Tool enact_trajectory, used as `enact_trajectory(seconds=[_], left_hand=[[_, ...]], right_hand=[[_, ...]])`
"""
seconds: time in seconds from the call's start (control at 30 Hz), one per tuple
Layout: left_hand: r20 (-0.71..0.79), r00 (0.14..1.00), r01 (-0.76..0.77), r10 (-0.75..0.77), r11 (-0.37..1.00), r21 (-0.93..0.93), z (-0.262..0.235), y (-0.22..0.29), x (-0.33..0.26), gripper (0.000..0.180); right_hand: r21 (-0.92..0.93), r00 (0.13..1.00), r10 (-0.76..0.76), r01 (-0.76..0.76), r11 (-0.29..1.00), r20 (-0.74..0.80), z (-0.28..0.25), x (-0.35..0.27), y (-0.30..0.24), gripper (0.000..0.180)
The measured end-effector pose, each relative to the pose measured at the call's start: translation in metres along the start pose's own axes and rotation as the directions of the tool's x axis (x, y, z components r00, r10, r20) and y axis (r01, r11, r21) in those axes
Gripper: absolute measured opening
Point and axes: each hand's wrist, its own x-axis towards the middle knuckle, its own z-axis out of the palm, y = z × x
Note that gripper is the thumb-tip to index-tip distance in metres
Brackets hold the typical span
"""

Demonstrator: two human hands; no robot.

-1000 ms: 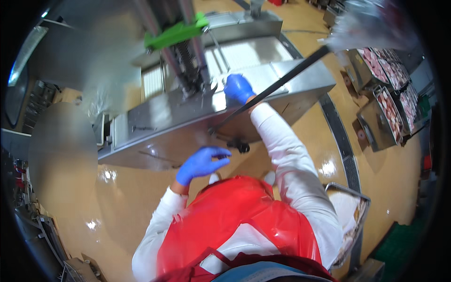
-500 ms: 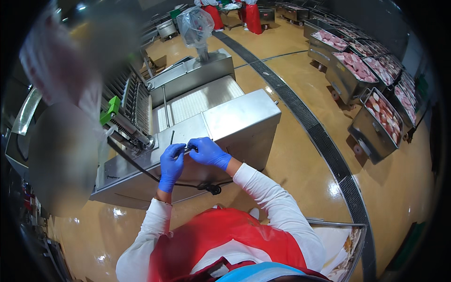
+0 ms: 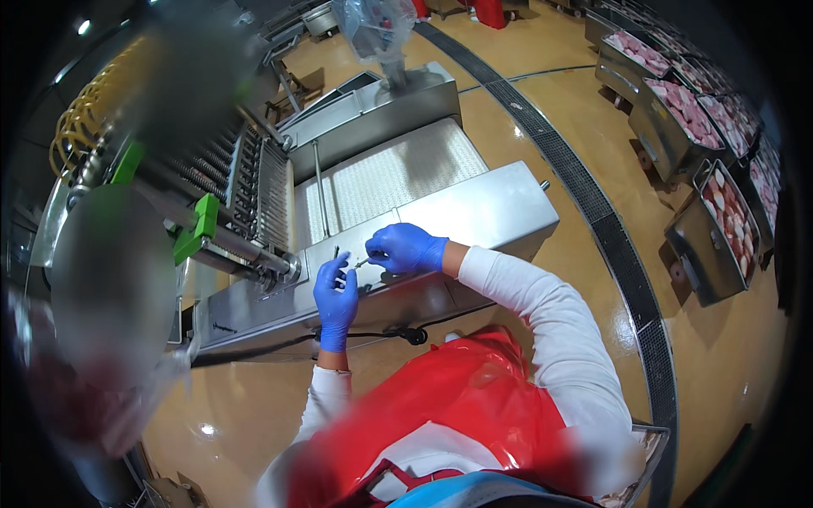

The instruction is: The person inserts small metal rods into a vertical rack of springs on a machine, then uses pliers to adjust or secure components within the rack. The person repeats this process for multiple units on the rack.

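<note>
One head-worn fisheye camera is looking steeply down from above the person, facing forward over the red apron (image 3: 440, 406) toward the steel machine (image 3: 474, 212), which is sitting close below; the floor (image 3: 593, 152) is curving away toward the dark round rim.

This is a meat-processing plant floor. A large stainless-steel machine (image 3: 373, 212) with a white mesh conveyor belt (image 3: 398, 173) stands at the centre. To the right of the machine, steel bins on wheels (image 3: 720, 229) hold pink cuts of raw meat. Between machine and bins a long drain grate (image 3: 593, 220) runs through the glossy tan floor (image 3: 728, 364). The person at the machine wears a red apron (image 3: 449, 406), white sleeves and blue gloves.
</note>
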Motion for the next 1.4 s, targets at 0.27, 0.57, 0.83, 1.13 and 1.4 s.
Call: enact_trajectory(seconds=[0.27, 0.57, 0.83, 1.13, 1.4], left_hand=[[-0.001, 0.997, -0.070, 0.076, 0.923, 0.378, -0.005, 0.011, 0.027, 0.034], [-0.213, 0.970, 0.013, 0.115, 0.855, 0.518, 0.011, 0.015, 0.021, 0.033], [-0.302, 0.948, 0.143, 0.096, 0.719, 0.680, 0.024, 0.012, 0.000, 0.043], [-0.488, 0.868, 0.298, 0.094, 0.688, 0.662, 0.036, 0.004, -0.007, 0.037], [-0.526, 0.846, 0.323, 0.090, 0.699, 0.639, 0.038, 0.013, -0.009, 0.033]], right_hand=[[0.125, 0.983, -0.081, 0.060, 0.990, 0.166, -0.002, 0.052, 0.059, 0.017], [0.349, 0.895, -0.210, 0.066, 0.935, 0.394, -0.008, 0.097, 0.085, 0.022], [0.435, 0.742, -0.348, 0.085, 0.896, 0.573, 0.011, 0.124, 0.087, 0.026], [0.439, 0.646, -0.358, 0.040, 0.898, 0.674, 0.007, 0.136, 0.084, 0.028], [0.483, 0.673, -0.392, 0.059, 0.874, 0.627, 0.019, 0.137, 0.094, 0.026]])
